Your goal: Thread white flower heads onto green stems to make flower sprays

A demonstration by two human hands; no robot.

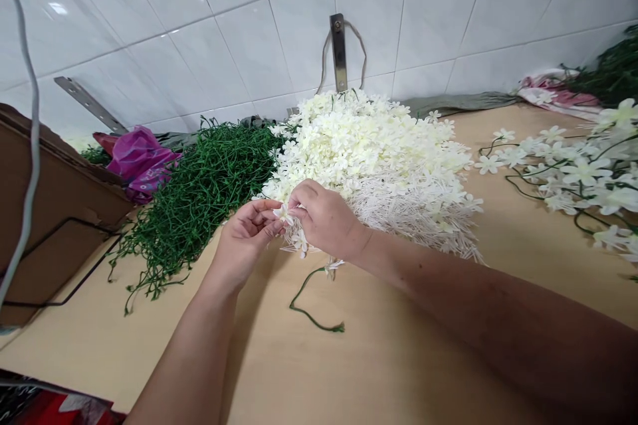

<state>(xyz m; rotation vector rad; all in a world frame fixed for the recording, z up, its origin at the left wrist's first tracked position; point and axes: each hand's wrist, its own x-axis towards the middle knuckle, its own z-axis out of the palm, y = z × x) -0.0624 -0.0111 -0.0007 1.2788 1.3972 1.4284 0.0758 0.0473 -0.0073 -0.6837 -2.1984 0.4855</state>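
Note:
Between my two hands is a small white artificial flower (283, 214), pinched from both sides. The thumb and fingers of my left hand (249, 226) are closed on its left edge. From the right, the fingertips of my right hand (323, 216) close on the same blossom. Below them a green plastic stem (304, 309) lies on the table, with a white blossom at its upper end partly under my right wrist. Just behind my hands rises a pile of white artificial flowers (359, 139), with thin white stamen sticks (413, 212) at its front right.
Green plastic stems (209, 172) are heaped on the left of the wooden table (379, 358). Flower sprays on stems (583, 172) lie at the right. A cardboard box (60, 212) and a purple bag (137, 159) stand at the left, near a hanging cable (34, 113). A tiled wall (219, 46) is behind.

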